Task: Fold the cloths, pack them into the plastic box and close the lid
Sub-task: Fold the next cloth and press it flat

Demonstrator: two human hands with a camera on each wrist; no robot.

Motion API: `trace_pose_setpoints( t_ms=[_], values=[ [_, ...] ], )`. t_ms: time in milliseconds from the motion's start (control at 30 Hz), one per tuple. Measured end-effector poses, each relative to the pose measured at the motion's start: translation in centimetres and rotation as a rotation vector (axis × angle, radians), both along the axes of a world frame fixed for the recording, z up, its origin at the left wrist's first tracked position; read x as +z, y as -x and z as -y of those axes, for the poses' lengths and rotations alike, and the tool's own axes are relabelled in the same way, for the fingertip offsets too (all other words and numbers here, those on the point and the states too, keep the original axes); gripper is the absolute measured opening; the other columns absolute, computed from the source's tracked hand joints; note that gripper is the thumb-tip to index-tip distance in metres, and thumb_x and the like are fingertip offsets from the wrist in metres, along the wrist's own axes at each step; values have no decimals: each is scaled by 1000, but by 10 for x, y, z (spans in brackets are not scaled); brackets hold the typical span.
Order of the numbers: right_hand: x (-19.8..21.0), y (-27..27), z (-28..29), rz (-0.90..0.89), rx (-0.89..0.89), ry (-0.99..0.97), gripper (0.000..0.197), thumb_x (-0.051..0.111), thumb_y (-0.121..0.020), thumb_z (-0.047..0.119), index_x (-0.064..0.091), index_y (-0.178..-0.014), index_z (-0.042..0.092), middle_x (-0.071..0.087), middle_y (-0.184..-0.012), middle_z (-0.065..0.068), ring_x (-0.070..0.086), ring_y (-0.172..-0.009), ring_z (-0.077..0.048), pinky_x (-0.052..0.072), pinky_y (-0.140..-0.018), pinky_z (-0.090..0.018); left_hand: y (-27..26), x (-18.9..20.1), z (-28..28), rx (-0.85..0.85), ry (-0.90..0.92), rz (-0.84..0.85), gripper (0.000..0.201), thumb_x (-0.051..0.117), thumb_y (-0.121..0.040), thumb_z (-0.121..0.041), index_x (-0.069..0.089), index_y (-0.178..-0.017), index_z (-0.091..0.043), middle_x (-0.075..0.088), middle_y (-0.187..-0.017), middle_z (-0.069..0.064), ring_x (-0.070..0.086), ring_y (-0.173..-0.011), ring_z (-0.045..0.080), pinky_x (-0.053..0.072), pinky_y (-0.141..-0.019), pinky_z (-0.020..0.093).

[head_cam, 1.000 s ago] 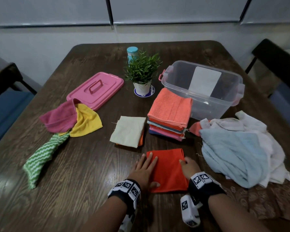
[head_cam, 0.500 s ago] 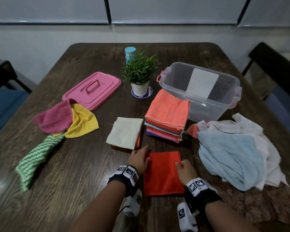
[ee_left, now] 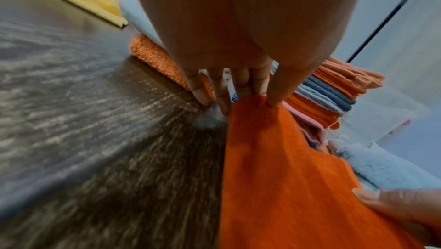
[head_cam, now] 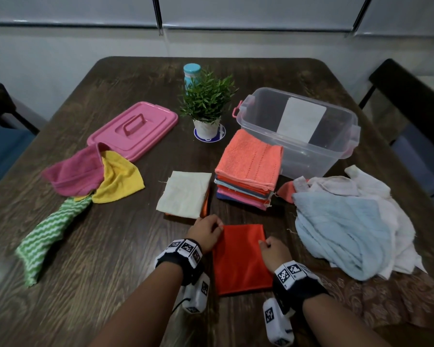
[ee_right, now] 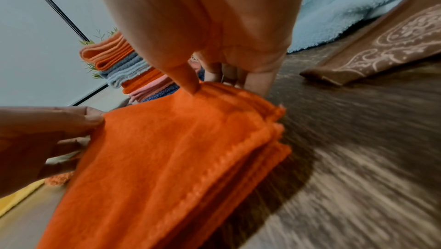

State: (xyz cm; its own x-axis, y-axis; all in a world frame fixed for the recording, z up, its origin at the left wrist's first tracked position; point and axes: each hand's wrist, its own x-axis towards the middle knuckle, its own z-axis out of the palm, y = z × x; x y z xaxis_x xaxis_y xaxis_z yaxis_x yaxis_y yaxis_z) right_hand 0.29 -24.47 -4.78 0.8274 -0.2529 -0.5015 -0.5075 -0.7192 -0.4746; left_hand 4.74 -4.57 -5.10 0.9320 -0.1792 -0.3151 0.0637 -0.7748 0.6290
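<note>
Folded orange cloth (head_cam: 242, 259) lies flat on the dark wood table (head_cam: 98, 246), near edge, between both wrists. Left hand (head_cam: 206, 232) pinches its far-left corner: thumb on top, fingers curled at the edge, per the left wrist view. Right hand (head_cam: 273, 254) grasps the far-right corner, thumb pressed on top and fingers tucked at the layered edge.

Stack of folded cloths (head_cam: 248, 171), salmon towel on top, sits just beyond the orange cloth, touching the front wall of the clear plastic box (head_cam: 336, 151). Box is open; pink lid (head_cam: 133, 131) lies well apart on the left. Cream folded cloth (head_cam: 184, 194) sits left of the stack, over something orange.

Unfolded: light blue and white heap (head_cam: 343, 226) on the right; magenta cloth (head_cam: 75, 175), yellow cloth (head_cam: 119, 182) and green zigzag cloth (head_cam: 50, 234) on the left. Potted plant (head_cam: 208, 106) stands between lid and box.
</note>
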Motion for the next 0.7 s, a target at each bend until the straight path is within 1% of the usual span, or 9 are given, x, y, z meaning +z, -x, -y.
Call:
trace_pose_setpoints(
  t_ms=[67,167,267,333,400,467,567,633,700],
  values=[
    [0,-1,0,-14,-1,3,25,41,-102,31,51,-94,10,63,-104,-13,61,-97,-28,36,-72,-26,1,1,0,-8,-41,-24,9,45,-98,-32,52,-99,-28,58,-101,-1,48,-111,21,38,-97,37],
    [-2,-4,0,-45,19,24,27,40,-102,32,53,-97,9,64,-111,-15,61,-98,-28,41,-77,-29,0,0,-1,-75,-204,33,18,41,-98,-31,52,-111,-23,62,-111,3,47,-117,22,33,-97,37],
    [-4,-5,-1,-50,31,71,34,39,-102,32,57,-110,3,64,-116,-16,60,-107,-30,44,-85,-30,0,2,2,-145,-315,68,23,39,-99,-29,50,-118,-20,59,-120,6,44,-121,25,31,-98,37],
    [-5,-5,-3,-39,22,83,35,41,-102,31,56,-114,2,64,-116,-16,60,-109,-31,45,-87,-31,0,2,3,-188,-374,77,26,37,-99,-29,48,-121,-19,58,-127,4,40,-124,25,30,-99,38],
    [-4,-4,-4,-15,4,82,31,44,-101,28,52,-116,2,64,-116,-17,61,-107,-31,45,-84,-30,0,1,4,-216,-413,68,29,36,-99,-30,46,-124,-20,54,-134,3,38,-125,25,30,-100,39],
    [-4,-2,-4,11,-16,64,28,47,-99,23,44,-120,4,64,-114,-16,62,-104,-31,44,-78,-29,2,0,6,-218,-437,67,33,38,-99,-33,44,-129,-20,49,-137,2,38,-126,25,32,-100,40],
    [2,2,-7,39,1,64,40,50,-96,20,32,-130,10,61,-116,-14,62,-101,-29,42,-73,-28,10,6,9,-202,-456,179,41,42,-97,-39,38,-134,-21,40,-137,2,36,-127,24,36,-100,38],
    [3,7,-8,95,79,163,55,54,-93,23,26,-139,14,48,-131,-13,52,-115,-28,44,-86,-33,18,11,10,-218,-444,246,46,43,-96,-41,35,-137,-22,36,-138,2,33,-128,23,35,-102,36],
    [6,13,-11,230,212,358,61,57,-89,29,28,-142,18,36,-138,-8,41,-124,-27,40,-98,-36,28,11,12,-261,-424,269,49,42,-96,-43,34,-139,-21,34,-138,3,32,-128,24,35,-104,37]
  ],
)
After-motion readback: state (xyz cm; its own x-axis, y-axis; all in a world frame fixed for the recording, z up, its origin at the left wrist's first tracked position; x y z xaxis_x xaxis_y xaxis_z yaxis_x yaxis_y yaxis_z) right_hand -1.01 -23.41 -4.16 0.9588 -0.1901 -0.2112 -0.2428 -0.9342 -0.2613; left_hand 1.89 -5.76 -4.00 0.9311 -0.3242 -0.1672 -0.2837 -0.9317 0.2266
